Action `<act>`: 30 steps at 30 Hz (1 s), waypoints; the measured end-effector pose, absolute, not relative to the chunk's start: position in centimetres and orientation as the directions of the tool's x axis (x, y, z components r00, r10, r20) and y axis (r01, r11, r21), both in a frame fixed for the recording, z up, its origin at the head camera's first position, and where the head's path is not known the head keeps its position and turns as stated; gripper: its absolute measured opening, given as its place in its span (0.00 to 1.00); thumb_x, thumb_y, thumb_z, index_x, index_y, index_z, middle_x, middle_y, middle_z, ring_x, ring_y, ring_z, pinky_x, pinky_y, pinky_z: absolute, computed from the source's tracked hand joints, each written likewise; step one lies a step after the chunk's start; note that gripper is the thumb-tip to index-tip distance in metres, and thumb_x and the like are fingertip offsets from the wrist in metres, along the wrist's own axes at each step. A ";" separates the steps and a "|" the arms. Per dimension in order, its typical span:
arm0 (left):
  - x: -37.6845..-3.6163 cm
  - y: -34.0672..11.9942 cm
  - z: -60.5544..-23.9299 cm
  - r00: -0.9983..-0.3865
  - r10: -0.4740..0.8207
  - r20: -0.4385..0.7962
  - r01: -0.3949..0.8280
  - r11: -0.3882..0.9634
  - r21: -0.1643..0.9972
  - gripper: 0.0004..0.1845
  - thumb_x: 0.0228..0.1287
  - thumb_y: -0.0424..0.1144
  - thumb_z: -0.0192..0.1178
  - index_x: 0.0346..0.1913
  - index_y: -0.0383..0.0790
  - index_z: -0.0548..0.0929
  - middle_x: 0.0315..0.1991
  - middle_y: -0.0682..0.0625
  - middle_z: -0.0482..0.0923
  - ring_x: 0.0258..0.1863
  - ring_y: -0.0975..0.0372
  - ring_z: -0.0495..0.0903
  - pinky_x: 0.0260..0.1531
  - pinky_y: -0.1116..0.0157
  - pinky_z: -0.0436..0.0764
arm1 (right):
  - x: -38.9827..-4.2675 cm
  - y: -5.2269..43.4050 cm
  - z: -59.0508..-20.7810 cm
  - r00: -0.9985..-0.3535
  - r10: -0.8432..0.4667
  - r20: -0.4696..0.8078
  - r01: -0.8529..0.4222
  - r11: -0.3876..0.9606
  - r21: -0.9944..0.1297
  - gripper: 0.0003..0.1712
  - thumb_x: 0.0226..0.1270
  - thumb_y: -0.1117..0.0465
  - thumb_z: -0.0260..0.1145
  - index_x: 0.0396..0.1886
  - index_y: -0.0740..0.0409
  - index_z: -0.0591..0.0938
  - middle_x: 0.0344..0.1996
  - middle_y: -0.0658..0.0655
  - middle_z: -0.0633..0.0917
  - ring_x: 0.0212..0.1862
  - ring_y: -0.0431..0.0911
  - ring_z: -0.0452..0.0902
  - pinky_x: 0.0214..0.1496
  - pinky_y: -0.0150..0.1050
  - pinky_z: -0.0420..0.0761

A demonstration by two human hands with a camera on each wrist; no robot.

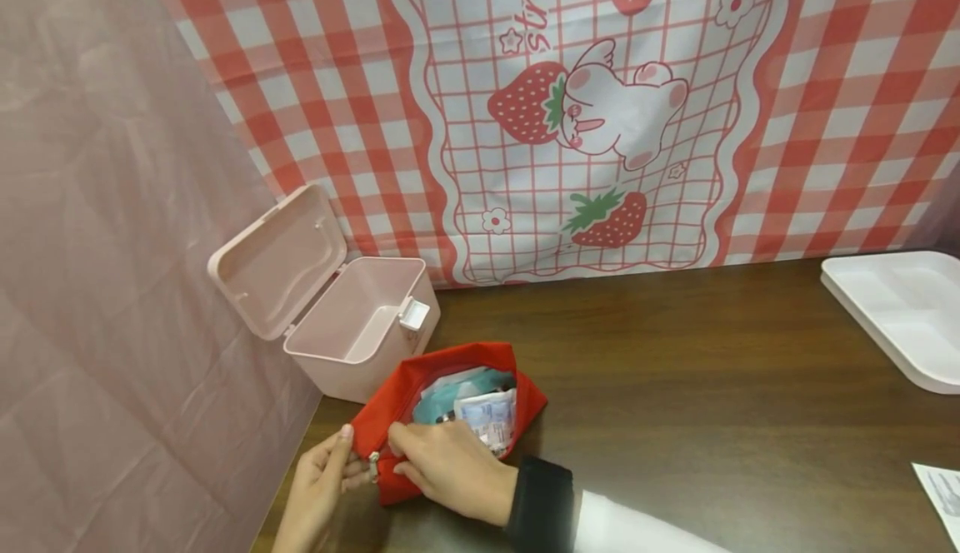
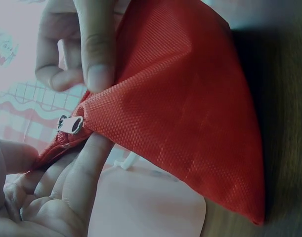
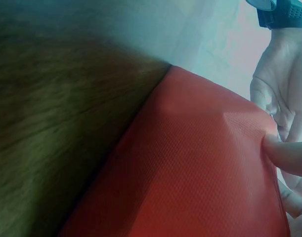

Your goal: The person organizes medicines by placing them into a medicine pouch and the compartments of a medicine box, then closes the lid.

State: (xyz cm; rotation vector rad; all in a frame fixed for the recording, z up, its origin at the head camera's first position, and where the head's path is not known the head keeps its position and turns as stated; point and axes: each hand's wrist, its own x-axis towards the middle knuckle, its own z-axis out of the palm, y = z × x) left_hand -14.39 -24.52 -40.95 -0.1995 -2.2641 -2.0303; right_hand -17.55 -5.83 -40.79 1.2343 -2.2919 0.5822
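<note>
Currently left hand point(image 1: 317, 478) and right hand point(image 1: 453, 465) pinch red fabric zip pouch point(image 1: 392, 393). Tilting might spill white printed rectangular packet point(image 1: 489, 420).

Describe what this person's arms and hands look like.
The left hand and right hand are bare. On the right are a white sleeve and a wide black wristband; on the left, a dark band with a dotted patch.
</note>
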 end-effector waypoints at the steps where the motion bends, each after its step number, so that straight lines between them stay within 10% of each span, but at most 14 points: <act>1: -14.4 -24.5 -40.9 -0.987 0.041 0.154 0.157 0.099 0.983 0.21 0.73 0.37 0.38 0.47 0.18 0.71 0.30 0.55 0.85 0.31 0.63 0.84 0.30 0.65 0.82 | -17.6 -6.0 -40.8 -0.477 -0.656 0.584 -0.857 0.494 -0.146 0.12 0.55 0.53 0.67 0.29 0.47 0.71 0.21 0.40 0.74 0.22 0.31 0.71 0.20 0.21 0.62; 11: -14.4 -24.2 -40.8 -0.996 0.011 0.088 0.089 0.090 0.992 0.21 0.73 0.39 0.39 0.46 0.21 0.73 0.28 0.53 0.85 0.31 0.62 0.84 0.29 0.65 0.82 | -17.5 -7.3 -41.3 -0.478 -0.637 0.605 -0.841 0.531 -0.106 0.17 0.54 0.41 0.65 0.23 0.45 0.72 0.21 0.41 0.70 0.21 0.30 0.66 0.18 0.21 0.58; 30: -14.2 -24.0 -41.0 -0.996 0.014 0.092 0.093 0.086 0.992 0.12 0.70 0.36 0.44 0.41 0.35 0.78 0.29 0.54 0.84 0.29 0.63 0.84 0.29 0.66 0.82 | -17.0 -7.2 -41.5 -0.415 -0.641 0.646 -0.831 0.557 0.018 0.07 0.51 0.54 0.62 0.22 0.47 0.73 0.20 0.43 0.74 0.21 0.36 0.71 0.14 0.25 0.61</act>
